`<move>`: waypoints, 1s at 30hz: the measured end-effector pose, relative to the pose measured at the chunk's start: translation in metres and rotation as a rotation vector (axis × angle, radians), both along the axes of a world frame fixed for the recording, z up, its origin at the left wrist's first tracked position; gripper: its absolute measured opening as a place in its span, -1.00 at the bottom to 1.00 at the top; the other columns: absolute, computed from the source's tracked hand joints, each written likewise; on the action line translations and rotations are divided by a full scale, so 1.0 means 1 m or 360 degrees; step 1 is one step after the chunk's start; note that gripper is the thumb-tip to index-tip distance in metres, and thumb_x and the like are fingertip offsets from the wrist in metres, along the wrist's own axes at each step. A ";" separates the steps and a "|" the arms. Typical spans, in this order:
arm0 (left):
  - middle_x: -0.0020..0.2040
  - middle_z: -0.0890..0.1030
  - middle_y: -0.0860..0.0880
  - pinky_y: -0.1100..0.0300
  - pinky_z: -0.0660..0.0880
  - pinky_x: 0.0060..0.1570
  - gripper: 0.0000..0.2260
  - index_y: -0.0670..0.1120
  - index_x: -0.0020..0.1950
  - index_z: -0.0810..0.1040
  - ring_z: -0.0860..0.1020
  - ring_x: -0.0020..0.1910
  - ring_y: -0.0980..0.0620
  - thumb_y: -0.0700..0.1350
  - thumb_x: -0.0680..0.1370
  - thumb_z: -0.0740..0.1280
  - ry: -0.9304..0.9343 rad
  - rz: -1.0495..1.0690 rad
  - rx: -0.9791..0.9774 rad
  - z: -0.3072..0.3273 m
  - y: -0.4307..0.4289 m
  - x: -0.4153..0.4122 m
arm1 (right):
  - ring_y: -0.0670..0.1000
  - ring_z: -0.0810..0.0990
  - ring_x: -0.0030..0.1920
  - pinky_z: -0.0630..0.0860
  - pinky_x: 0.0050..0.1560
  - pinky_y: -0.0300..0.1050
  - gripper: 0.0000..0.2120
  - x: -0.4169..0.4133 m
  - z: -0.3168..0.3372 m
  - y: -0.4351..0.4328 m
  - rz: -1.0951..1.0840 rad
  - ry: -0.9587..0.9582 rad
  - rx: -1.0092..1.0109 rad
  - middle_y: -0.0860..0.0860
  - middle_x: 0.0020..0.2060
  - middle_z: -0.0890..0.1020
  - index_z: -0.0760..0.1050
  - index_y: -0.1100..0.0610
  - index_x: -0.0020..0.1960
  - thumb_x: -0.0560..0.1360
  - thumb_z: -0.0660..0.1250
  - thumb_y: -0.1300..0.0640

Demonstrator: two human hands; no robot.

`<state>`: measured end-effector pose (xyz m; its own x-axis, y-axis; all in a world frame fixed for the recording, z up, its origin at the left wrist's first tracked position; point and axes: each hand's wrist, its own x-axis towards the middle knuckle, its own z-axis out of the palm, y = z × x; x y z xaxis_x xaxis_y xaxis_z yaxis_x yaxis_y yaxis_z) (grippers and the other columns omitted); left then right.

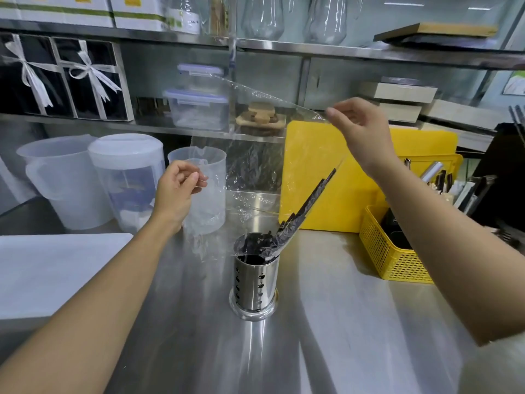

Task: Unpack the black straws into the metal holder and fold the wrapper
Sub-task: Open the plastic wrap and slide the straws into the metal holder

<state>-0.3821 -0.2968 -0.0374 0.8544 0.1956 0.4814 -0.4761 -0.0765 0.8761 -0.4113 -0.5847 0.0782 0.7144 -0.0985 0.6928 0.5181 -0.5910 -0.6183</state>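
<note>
I pinch the wrapper (255, 143) high in both hands (177, 186) (356, 132) so straws (301, 209) slide into the holder (255, 282).

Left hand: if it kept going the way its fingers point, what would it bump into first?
Probably the clear wrapper that the left hand already pinches; the measuring jug stands right behind, though depth is unclear.

Crinkled, glossy clear plastic wrapper (255, 155); shiny perforated steel holder (255, 282); brushed, reflective steel counter (326, 322); yellow plastic mesh basket (389, 251).
</note>
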 end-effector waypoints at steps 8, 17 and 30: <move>-0.25 0.55 -0.05 0.30 0.51 -0.17 -0.72 0.00 -0.18 0.45 0.56 -0.30 0.18 -0.36 0.55 0.17 0.0006 -0.0048 -0.0134 -0.012 0.007 0.006 | 0.01 0.52 0.16 0.45 0.11 -0.06 -0.59 0.003 -0.039 -0.020 0.0084 0.0444 0.0719 0.04 0.17 0.54 0.40 0.17 0.29 0.53 0.24 -0.04; -0.22 0.61 -0.01 0.26 0.53 -0.13 -0.79 -0.01 -0.14 0.45 0.59 -0.30 0.21 -0.31 0.57 0.19 0.0121 0.0030 -0.0171 -0.018 0.014 0.006 | -0.08 0.60 -0.15 0.47 -0.06 -0.14 -0.94 -0.003 -0.042 -0.012 0.0214 0.0316 0.0569 -0.01 -0.23 0.63 0.55 0.07 -0.13 0.50 0.32 0.15; -0.38 0.65 0.15 0.33 0.52 -0.22 -0.81 -0.01 -0.16 0.48 0.60 -0.33 0.21 -0.28 0.56 0.23 0.0184 0.0084 -0.0310 -0.019 0.032 0.006 | -0.07 0.52 -0.29 0.40 -0.33 -0.42 -0.86 0.004 -0.036 0.015 0.0198 0.0102 0.0103 0.07 -0.27 0.54 0.49 0.36 -0.02 0.54 0.23 0.28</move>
